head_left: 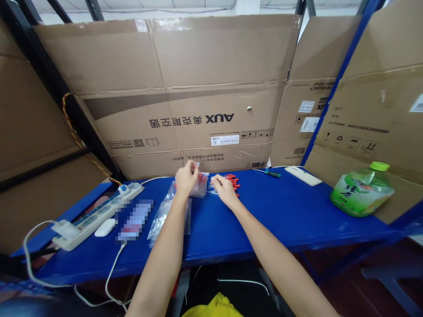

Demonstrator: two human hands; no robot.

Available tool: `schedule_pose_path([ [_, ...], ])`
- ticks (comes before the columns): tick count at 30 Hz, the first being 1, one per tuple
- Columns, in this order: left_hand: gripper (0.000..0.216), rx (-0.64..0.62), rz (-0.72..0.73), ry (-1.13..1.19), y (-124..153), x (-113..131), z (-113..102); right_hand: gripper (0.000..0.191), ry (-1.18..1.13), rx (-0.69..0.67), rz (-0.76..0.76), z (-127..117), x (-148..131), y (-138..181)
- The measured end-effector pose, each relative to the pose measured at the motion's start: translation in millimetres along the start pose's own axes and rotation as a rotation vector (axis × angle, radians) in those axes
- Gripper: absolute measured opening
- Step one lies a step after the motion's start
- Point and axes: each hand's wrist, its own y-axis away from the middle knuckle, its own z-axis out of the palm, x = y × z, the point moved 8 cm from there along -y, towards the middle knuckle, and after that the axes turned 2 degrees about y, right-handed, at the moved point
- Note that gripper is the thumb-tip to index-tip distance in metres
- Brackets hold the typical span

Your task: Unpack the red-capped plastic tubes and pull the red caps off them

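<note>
My left hand [186,177] is closed, its fingertips pinching the top of a clear plastic bag [199,190] that has red pieces inside. Close to its right, my right hand [223,187] has its fingers pinched together; whatever is between them is too small to make out. Beside and partly beneath that hand lies a pile of small red-handled tools [234,179] with thin pale shafts, which look like little screwdrivers. More flat clear bags [162,215] lie on the blue table, partly covered by my left forearm.
A white power strip [102,212], a white case [105,227] and a phone [135,220] with a cable are at left. A green screwdriver [271,173], a white phone-shaped item [302,175] and a green-capped bottle [361,190] are at right. Cardboard [198,57] walls the back.
</note>
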Motion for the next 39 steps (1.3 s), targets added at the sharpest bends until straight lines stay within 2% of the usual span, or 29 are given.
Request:
schedule_pose_path([
  [4, 0.021, -0.191, 0.378, 0.117, 19.4, 55.9, 8.7, 0.05, -0.526, 0.041, 0.216, -2.5, 17.7, -6.9],
  [6, 0.032, -0.299, 0.469, 0.171, 30.6, 72.9, 18.2, 0.052, -0.642, 0.068, 0.273, -6.6, 22.9, -8.5],
  [8, 0.046, -0.362, 0.497, 0.23, 37.3, 80.7, 25.2, 0.049, -0.677, 0.094, 0.305, -11.6, 27.2, -8.8],
  [10, 0.053, -0.395, 0.491, 0.27, 39.8, 81.2, 29.5, 0.044, -0.673, 0.114, 0.324, -16.0, 31.1, -8.5],
  [17, 0.05, -0.497, 0.393, 0.384, 39.3, 66.2, 35.1, 0.037, -0.551, 0.141, 0.321, -25.8, 37.0, -7.8],
  [20, 0.031, -0.434, 0.302, 0.422, 34.8, 59.7, 35.6, 0.033, -0.473, 0.162, 0.236, -32.1, 32.5, -9.7],
  [25, 0.033, -0.285, 0.243, 0.45, 28.0, 56.3, 41.1, 0.032, -0.349, 0.182, 0.153, -41.6, 24.9, -11.9],
  [32, 0.048, -0.262, 0.051, 0.685, 25.8, 51.7, 54.5, 0.03, -0.318, 0.186, 0.157, -45.5, 20.4, -10.9],
  [39, 0.041, -0.322, 0.059, 0.707, 27.0, 54.7, 56.3, 0.035, -0.448, 0.107, 0.22, -33.5, 28.5, -10.9],
])
